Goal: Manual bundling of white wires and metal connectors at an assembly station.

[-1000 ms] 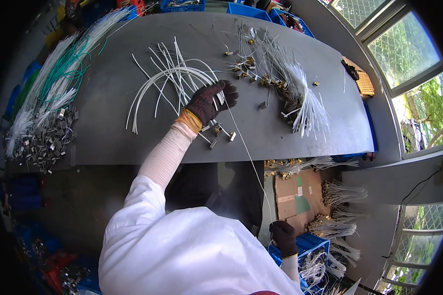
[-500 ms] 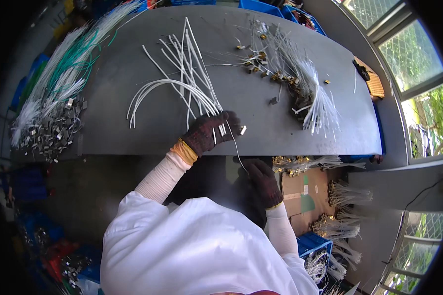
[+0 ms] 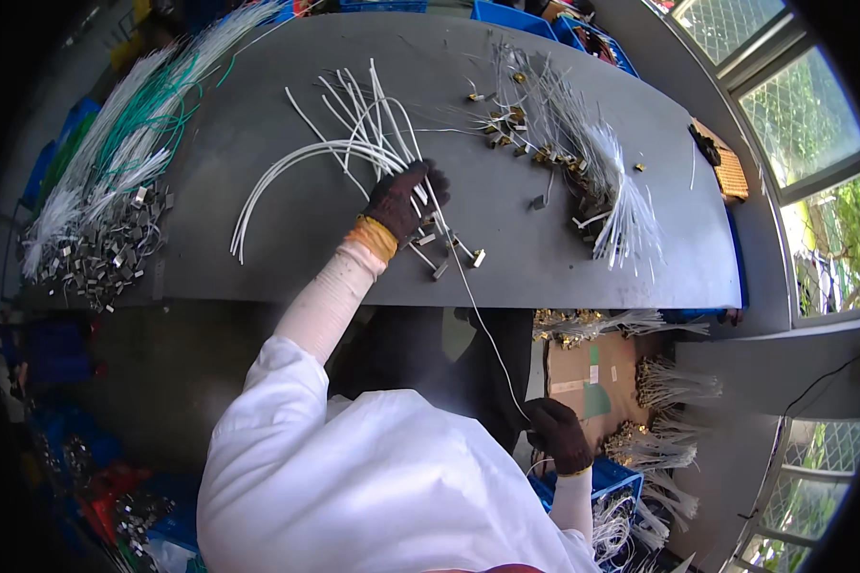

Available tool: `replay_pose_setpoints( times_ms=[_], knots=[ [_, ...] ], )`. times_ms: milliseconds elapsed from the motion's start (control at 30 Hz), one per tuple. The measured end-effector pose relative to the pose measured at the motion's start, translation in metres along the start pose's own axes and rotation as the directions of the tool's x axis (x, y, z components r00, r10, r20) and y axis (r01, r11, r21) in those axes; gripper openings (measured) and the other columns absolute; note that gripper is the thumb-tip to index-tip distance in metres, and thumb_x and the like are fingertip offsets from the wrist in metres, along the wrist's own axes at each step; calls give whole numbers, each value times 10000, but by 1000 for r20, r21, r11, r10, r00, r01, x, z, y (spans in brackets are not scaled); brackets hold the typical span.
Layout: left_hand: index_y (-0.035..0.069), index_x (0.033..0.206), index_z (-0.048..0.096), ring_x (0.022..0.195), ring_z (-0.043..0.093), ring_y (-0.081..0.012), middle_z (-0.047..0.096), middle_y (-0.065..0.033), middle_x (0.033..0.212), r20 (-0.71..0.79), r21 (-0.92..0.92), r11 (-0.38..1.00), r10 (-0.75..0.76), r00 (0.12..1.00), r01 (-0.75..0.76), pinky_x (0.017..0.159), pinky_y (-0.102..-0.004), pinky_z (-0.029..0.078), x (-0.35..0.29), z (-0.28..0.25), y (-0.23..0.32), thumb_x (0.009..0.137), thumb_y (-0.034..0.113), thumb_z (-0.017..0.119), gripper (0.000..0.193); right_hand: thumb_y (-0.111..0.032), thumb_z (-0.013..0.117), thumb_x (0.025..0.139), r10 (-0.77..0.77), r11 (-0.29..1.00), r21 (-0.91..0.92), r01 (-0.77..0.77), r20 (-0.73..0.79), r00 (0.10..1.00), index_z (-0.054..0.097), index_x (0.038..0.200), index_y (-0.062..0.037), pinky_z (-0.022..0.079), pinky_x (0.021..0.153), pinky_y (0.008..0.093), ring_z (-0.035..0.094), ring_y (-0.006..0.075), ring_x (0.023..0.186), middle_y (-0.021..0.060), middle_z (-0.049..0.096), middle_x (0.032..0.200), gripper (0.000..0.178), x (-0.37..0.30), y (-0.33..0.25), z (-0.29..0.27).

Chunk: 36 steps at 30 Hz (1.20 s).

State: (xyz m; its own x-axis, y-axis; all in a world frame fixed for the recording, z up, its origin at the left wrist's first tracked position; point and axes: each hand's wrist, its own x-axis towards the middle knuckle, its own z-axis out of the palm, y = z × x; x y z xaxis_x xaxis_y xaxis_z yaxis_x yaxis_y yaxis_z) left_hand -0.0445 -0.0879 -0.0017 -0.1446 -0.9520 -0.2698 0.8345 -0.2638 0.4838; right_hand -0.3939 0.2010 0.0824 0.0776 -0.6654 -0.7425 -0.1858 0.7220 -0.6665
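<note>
My left hand, in a dark knitted glove, is closed around a bundle of white cables over the grey table. Their long ends fan out to the far side and curve to the left. Small metal connectors hang at the short ends, just below that hand. From the bundle a thin pale wire runs down past the table's near edge to my right hand. That gloved hand is closed on the wire, low on the right and close to a blue crate; its fingertips are partly hidden.
A heap of clear-white cables with brass-coloured connectors lies on the table's right. On the left is a pile of white and green cables with silvery connectors. More bundles rest beside cardboard at lower right. Windows line the right.
My left hand has moved slightly away from me with the cables, and connectors now show below it. My right hand has drawn down and right, with a longer stretch of wire showing.
</note>
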Motion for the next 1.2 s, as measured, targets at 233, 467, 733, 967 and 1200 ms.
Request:
replay_pose_setpoints(
  times_ms=[233,467,733,967,1200],
  knots=[
    [52,1154,606,1016,638,-278,650,-117,1071,128,-9,984,-173,977,175,948,-471,524,-65,17,-53,966,160,578,218,115,657,721,-744,382,-586,715,265,614,621,1204,-64,534,659,315,633,231,830,149,612,1053,516,34,26,-12],
    [55,1032,646,895,685,-208,699,-76,972,128,353,927,88,988,-128,800,-346,554,-123,32,-68,941,181,633,156,63,646,764,-952,35,-577,816,229,202,611,1140,-3,529,674,311,607,189,829,106,604,1043,384,102,-60,62],
    [54,1300,554,1025,670,-206,657,-93,1187,641,767,-174,206,739,-618,847,-352,568,-118,-4,-42,953,103,552,351,-104,605,919,-516,824,284,490,20,856,606,1164,-26,502,575,262,568,118,632,62,597,912,257,124,-107,115],
    [37,1105,646,789,699,-179,716,-67,919,-127,529,848,43,991,31,685,-320,563,-99,0,19,939,326,644,332,-160,657,874,-961,250,-769,588,-121,250,595,1210,-58,533,706,357,661,267,794,147,647,1036,356,243,-154,47],
    [54,1079,651,771,694,-185,707,-79,881,-125,507,848,-104,987,154,677,-329,565,-96,27,-10,964,339,608,311,-120,642,823,-811,325,-916,237,-141,568,459,1366,-88,479,946,458,551,449,1133,253,497,1301,574,302,-198,-20]
  ],
)
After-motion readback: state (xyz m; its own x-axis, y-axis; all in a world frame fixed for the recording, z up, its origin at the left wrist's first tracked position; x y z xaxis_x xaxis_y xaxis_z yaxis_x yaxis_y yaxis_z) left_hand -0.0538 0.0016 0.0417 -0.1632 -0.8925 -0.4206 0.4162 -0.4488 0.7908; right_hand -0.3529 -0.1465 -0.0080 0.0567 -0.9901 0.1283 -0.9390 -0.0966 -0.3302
